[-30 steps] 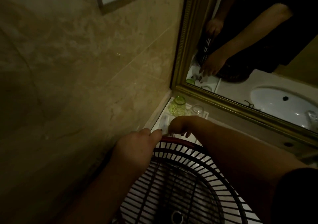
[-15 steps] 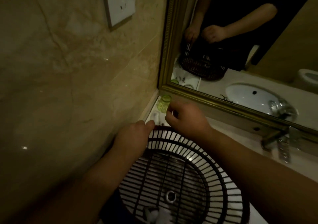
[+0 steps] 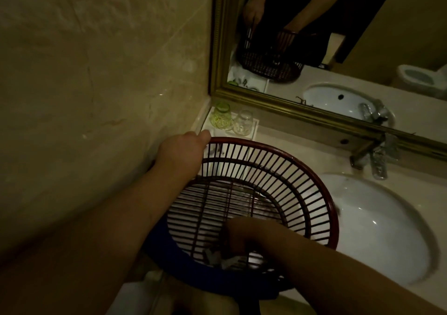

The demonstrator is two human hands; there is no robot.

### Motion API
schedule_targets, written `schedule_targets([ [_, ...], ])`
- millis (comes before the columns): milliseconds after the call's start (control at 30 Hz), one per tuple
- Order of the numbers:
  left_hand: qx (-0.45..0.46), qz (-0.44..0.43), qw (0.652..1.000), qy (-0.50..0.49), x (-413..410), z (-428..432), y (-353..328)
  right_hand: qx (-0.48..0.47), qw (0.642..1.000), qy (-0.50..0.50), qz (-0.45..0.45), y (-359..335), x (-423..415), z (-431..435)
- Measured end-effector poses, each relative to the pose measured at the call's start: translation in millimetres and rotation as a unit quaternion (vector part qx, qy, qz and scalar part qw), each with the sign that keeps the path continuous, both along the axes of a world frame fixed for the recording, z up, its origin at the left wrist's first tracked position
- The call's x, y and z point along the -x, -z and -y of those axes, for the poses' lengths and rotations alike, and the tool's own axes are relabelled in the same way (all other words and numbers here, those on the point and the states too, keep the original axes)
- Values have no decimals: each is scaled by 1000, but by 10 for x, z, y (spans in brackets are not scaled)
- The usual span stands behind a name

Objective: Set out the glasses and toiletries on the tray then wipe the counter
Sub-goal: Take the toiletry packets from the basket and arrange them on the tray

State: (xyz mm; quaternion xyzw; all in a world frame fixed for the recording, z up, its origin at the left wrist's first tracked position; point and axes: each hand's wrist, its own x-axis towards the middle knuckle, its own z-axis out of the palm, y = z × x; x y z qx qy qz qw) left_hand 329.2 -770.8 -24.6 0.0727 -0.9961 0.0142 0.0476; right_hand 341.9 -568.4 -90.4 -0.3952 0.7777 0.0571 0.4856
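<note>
Right grip (image 3: 239,238) is sunk to the bottom of the basket (image 3: 297,181), on its near side, right over some small pale packets (image 3: 219,259). From where I stand it's too dark to tell whether the fingers have closed on one or are only feeling about. My guess is it's after the next toiletry.

Left grip (image 3: 181,153) is clamped on the basket's far-left rim, seemingly to hold it tipped and steady while the other hand rummages.

Just beyond the basket, tucked into the corner of the worktop (image 3: 302,145), sits the white tray (image 3: 252,130). A green glass (image 3: 221,118) and a clear glass (image 3: 243,123) stand on it side by side, so the glasses look done.

Right of the basket lies the sink (image 3: 375,230). Past the basket, behind the tray, runs the mirror (image 3: 290,109) frame. Wiping hasn't begun, I'd say.
</note>
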Motion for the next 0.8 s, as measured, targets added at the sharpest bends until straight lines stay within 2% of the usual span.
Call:
schedule_targets([
  [167, 6, -8, 1000, 0, 9, 3, 3, -84, 977, 160, 111, 231, -79, -11],
  [333, 10, -15, 1000, 3, 23, 17, 42, -83, 991, 73, 79, 336, -54, 17],
  [467, 16, -15, 1000, 3, 26, 21, 57, -3, 1000, 3, -22, 266, 53, 25],
  [567, 16, -16, 1000, 4, 29, 28, 76, 66, 994, 24, -83, 59, 185, 6],
  [800, 18, 1, 1000, -11, 60, 28, 82, 283, 928, 126, -207, -654, 570, -21],
])
